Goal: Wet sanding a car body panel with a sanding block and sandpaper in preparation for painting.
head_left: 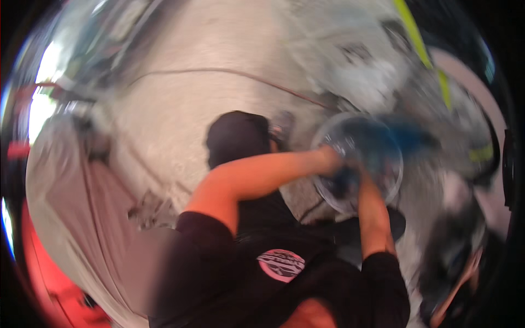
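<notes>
The picture is smeared by motion. Both of my bare forearms reach up from my black shirt to a round, clear, dish-like disc point(377, 158) at centre right. My left hand point(331, 156) rests on the disc's left rim, fingers curled over it. My right hand point(350, 177) sits just below it against the disc's lower left part, over something dark blue; its grip is too blurred to read. A blue blurred shape point(407, 136) lies behind the disc on the right.
Pale concrete floor point(180, 104) with a thin red cable point(219, 70) across it. A black rounded shape point(235, 136) lies left of my hands. A grey sheet point(71, 186) and red parts point(38, 273) are at left, a yellow strip point(418, 44) upper right, dark blurred objects point(454, 257) lower right.
</notes>
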Tool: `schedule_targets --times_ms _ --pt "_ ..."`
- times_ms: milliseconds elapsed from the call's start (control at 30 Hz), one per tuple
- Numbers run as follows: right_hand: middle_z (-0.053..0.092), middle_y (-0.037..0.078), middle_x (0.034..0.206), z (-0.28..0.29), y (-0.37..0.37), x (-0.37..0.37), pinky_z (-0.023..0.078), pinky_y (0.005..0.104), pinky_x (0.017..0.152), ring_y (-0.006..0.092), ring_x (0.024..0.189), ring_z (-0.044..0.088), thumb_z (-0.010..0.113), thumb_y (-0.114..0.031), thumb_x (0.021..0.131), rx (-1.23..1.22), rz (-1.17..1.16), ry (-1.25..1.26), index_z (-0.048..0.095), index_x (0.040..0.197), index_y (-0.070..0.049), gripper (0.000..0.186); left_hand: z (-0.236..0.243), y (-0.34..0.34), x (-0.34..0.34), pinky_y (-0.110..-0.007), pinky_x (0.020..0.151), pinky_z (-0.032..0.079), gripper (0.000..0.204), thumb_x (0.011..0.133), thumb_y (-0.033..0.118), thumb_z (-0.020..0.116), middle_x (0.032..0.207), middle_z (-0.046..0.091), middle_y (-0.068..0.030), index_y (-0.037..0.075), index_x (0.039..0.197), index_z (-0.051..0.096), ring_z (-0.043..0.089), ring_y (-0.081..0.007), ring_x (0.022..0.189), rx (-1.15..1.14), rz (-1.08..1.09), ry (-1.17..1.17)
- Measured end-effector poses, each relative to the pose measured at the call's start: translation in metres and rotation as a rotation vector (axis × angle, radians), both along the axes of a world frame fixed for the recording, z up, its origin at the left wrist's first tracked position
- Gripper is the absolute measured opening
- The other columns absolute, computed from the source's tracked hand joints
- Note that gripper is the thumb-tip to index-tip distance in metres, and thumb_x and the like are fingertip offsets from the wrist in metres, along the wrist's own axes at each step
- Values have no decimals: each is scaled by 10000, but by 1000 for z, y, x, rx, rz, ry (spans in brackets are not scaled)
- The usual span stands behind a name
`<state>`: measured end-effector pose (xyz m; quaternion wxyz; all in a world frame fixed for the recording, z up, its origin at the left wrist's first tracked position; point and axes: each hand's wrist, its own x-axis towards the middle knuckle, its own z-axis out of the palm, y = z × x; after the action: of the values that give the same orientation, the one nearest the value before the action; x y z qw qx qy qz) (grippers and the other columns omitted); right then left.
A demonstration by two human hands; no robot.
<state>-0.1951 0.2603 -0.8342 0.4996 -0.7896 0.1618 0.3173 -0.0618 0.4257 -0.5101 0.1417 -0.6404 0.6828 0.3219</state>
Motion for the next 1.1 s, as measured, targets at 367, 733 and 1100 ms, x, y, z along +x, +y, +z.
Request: schedule_targets --times_ms 367,733,1100 --pt "730 268 1173 251 -9 3 543 504 963 422 1116 699 645 -221 922 -551 -64 -86 753 1172 -22 338 -48 -10 4 -519 926 548 350 950 264 614 1101 750 -261 -12 1111 756 719 -431 1068 206 103 260" --pt "753 243 1048 261 -16 -35 579 490 933 405 1020 736 657 -103 882 -622 -249 -248 785 1067 -64 228 -326 -42 63 -506 934 560 342 891 257 656 1165 746 -237 27 1106 789 731 -401 1063 42 431 -44" --pt "739 246 1138 252 -31 -50 552 488 993 408 1120 707 648 -125 890 -573 -347 -219 777 1061 -52 227 -57 -121 36 -343 414 357 375 1004 337 665 590 518 -22 104 720 594 460 -153 460 532 988 841"
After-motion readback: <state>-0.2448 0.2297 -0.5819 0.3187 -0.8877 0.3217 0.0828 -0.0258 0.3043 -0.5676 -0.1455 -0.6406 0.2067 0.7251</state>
